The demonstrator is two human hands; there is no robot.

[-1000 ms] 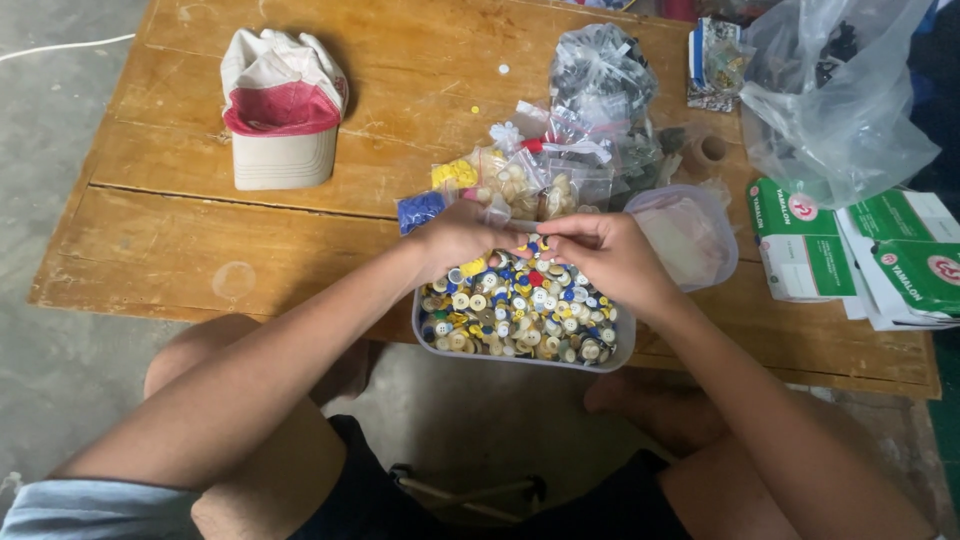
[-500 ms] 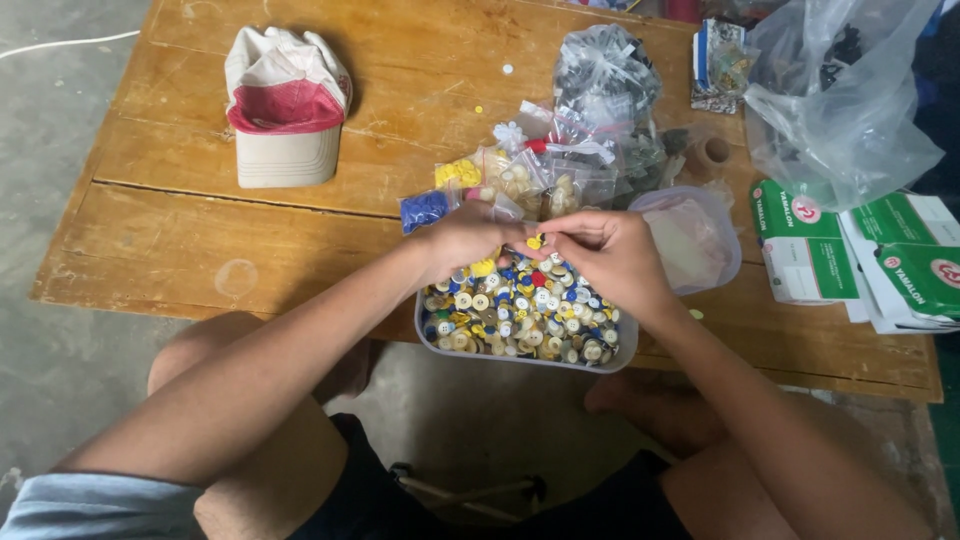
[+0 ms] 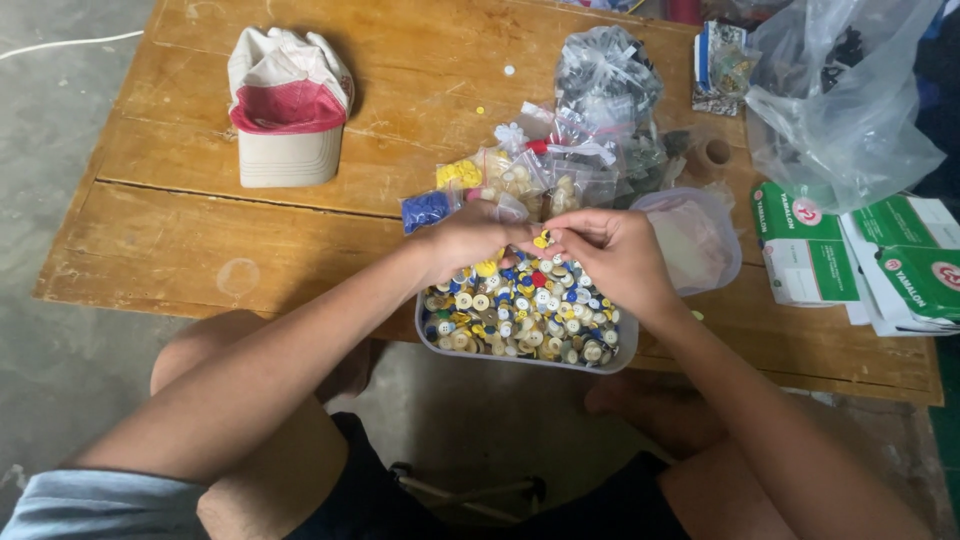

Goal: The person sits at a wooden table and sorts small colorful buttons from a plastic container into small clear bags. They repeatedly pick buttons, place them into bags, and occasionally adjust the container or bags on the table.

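A clear plastic tub [image 3: 524, 356] full of mixed coloured buttons [image 3: 530, 310] sits at the near edge of the wooden table [image 3: 200, 230]. My left hand [image 3: 470, 240] and my right hand [image 3: 610, 250] meet over the tub's far side. Their fingertips pinch a small yellow button [image 3: 541, 240] between them. Just beyond my hands lie several small clear bags of sorted buttons [image 3: 540, 175], one yellow [image 3: 460, 174] and one blue [image 3: 427, 210].
A white and red cap [image 3: 288, 105] lies at the far left. The tub's clear lid [image 3: 695, 240] rests to the right. Further right are a big clear plastic bag [image 3: 850, 100] and green-and-white boxes [image 3: 860, 260]. My knees are under the table edge.
The hands stay over the tub with only small finger movements. The view has shifted slightly; the yellow button now shows between the fingertips.
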